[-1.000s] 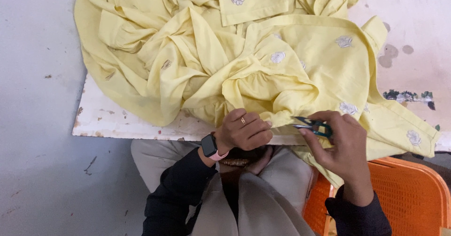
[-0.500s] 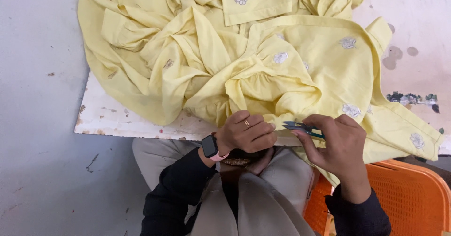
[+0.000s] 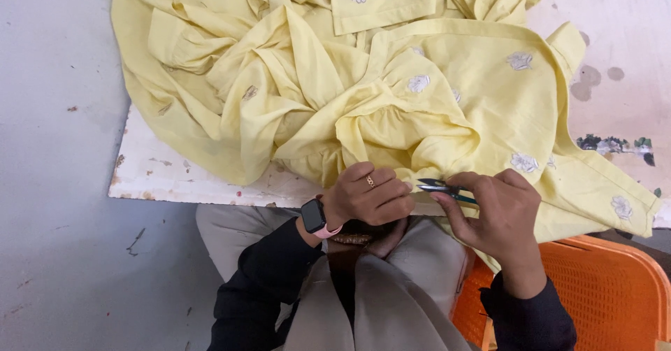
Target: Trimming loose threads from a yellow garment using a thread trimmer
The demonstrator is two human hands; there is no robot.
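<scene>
A pale yellow garment with small white embroidered flowers lies heaped on a white board. My left hand, with a ring and a pink-strapped watch, is closed on the garment's near edge. My right hand holds small green thread snips, whose tips point left towards the pinched fabric beside my left fingers.
An orange plastic chair stands at the lower right, partly under the hanging cloth. The grey floor spreads to the left. Paint stains mark the surface at the right. My lap in beige cloth is below the board.
The snips have shifted left, closer to my left hand's fingers. My left hand keeps its grip on the fabric edge.
</scene>
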